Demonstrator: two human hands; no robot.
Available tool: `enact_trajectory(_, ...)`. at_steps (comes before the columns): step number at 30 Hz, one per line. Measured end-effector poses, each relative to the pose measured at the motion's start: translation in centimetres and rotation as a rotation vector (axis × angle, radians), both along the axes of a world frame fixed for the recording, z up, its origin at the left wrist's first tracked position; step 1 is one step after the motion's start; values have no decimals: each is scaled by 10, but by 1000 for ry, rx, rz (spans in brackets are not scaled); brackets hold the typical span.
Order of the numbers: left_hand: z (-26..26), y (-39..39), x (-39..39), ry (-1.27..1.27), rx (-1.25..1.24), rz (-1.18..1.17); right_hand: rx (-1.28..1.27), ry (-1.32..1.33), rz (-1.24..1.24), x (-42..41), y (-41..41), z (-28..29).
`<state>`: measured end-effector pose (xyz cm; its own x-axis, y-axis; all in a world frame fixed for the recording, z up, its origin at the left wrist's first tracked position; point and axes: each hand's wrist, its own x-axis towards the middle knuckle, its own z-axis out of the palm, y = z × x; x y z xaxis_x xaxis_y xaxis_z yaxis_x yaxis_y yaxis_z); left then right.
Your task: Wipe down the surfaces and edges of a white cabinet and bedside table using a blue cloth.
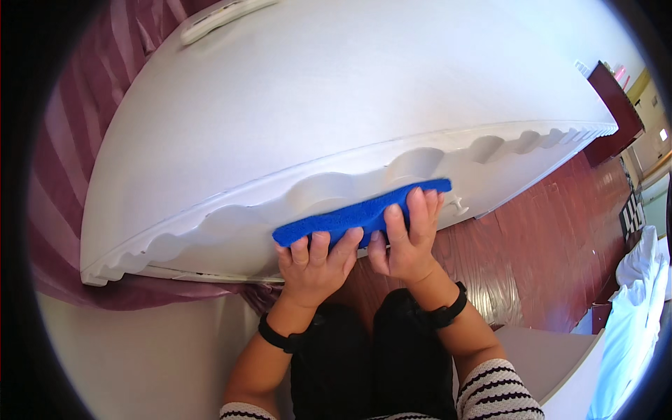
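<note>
A folded blue cloth lies slantwise in front of the scalloped front trim of a white dresser. My left hand has its fingertips spread along the lower left part of the cloth. On its right part, my right hand grips with fingers pointing up and thumb near the lower edge. Both palms are largely turned from view. Just right of the cloth, a small white knob sticks out of the dresser front.
A long white device rests at the dresser top's far left. Striped mauve curtains hang along the left. Reddish wood floor stretches to the right, with a dark red cabinet beyond. Pale bedding lies at lower right.
</note>
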<state>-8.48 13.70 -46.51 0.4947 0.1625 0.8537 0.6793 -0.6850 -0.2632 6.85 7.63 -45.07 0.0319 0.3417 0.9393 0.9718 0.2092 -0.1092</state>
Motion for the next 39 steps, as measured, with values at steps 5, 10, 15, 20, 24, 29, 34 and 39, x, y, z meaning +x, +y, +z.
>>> enact_trajectory(5,25,-2,9,-34,6,0,72,-39,2,10,4,24)
enact_trajectory(10,10,-1,9,3,13,-7,52,-34,-20,14,1,6)
enact_trajectory(15,-25,0,7,58,6,-17,-20,-48,-60,16,-6,-19)
enact_trajectory(20,-21,-3,13,20,-8,-13,-22,-22,-73,15,-7,-9)
enact_trajectory(24,16,-4,28,151,90,-9,58,1,-99,27,-4,15)
enact_trajectory(29,24,-4,35,141,101,-26,65,29,-102,30,-5,12)
enact_trajectory(34,0,-6,33,62,37,-73,-17,28,-110,28,-15,-15)
enact_trajectory(39,19,-7,42,6,14,-80,29,73,-56,28,-8,11)
